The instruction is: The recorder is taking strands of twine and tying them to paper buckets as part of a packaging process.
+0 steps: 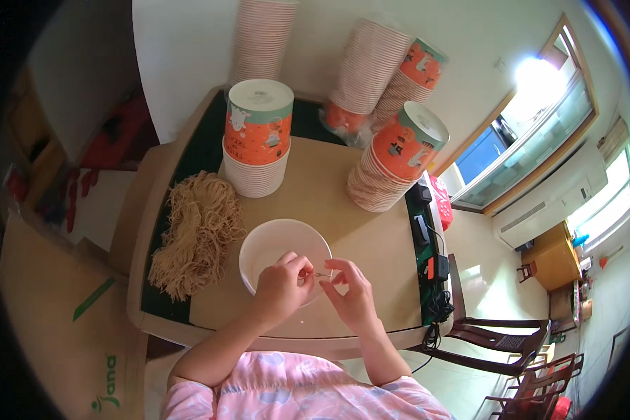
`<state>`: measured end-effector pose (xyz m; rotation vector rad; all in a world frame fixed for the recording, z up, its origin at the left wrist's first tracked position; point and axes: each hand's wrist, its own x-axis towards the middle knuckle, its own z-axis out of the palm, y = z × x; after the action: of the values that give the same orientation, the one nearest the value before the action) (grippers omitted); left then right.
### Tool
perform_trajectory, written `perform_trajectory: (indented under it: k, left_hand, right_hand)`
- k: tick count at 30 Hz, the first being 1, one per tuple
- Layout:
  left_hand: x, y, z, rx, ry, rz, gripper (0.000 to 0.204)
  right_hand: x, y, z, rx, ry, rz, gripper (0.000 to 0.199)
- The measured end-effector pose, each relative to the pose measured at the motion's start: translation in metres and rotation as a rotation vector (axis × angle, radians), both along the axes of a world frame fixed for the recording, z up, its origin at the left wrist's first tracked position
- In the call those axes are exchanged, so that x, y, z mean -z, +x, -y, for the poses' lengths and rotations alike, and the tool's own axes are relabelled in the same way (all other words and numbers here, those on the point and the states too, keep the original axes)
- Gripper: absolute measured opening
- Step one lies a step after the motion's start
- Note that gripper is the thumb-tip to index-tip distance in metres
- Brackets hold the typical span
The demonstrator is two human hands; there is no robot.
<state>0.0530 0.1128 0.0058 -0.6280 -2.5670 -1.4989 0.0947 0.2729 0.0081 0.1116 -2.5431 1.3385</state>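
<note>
Over the near right rim of a white bowl (pixel 248 255), my two hands meet close together. My left hand (pixel 283 283) is closed in a pinch on a small thin strand-like piece (pixel 320 275), whose kind is too small to tell. On the other end of that piece, thumb and fingers of my right hand (pixel 348 288) pinch as well. Left of the bowl lies a heap of beige strings (pixel 196 234). Behind it stands a stack of paper buckets (pixel 257 140), upside down, the top one orange and green. Part of the bowl's inside is hidden by my left hand.
Another bucket stack (pixel 399 157) leans at the table's right side. Tall wrapped stacks (pixel 371 66) stand against the wall. Power strips (pixel 427 231) and a black cable bundle (pixel 437 308) line the right edge. A cardboard box (pixel 56 329) is at left, a dark wooden chair (pixel 500 339) at right.
</note>
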Motion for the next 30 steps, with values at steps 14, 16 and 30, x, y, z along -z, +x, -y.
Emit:
perform_trajectory:
  k: [14,16,30]
  left_hand:
    - [-0.003,0.000,0.014,0.027,0.112,0.219,0.015]
    - [0.005,0.000,0.011,0.077,0.091,0.086,0.024]
    - [0.011,-0.001,0.009,0.028,0.063,0.105,0.031]
  right_hand:
    - [-0.010,-0.010,0.008,-0.050,0.304,0.065,0.008]
    - [-0.007,-0.010,0.011,-0.054,0.259,0.059,0.009]
    - [0.016,-0.013,0.020,-0.056,0.028,-0.031,0.013]
